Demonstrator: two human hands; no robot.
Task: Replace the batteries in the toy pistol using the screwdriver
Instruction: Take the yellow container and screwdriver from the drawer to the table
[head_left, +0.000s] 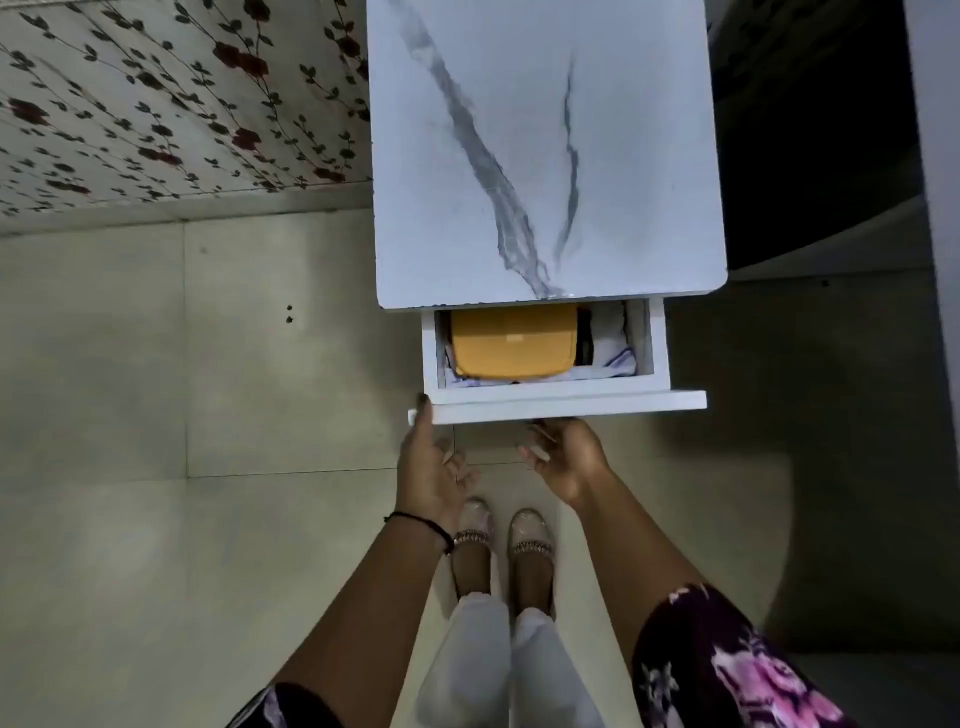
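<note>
open drawer (545, 397), yellow case (514, 340) half hidden, both hands (434, 467) empty

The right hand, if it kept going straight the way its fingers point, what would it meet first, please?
Most likely the front panel of the open drawer: the right hand sits just below its lower edge, fingers aimed up at it. Depth is unclear, so it might pass underneath.

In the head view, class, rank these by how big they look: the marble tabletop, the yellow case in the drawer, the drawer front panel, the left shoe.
1. Marble tabletop
2. Yellow case, partly hidden under the tabletop
3. Drawer front panel, seen edge-on, so unsure against the case
4. Left shoe
</note>
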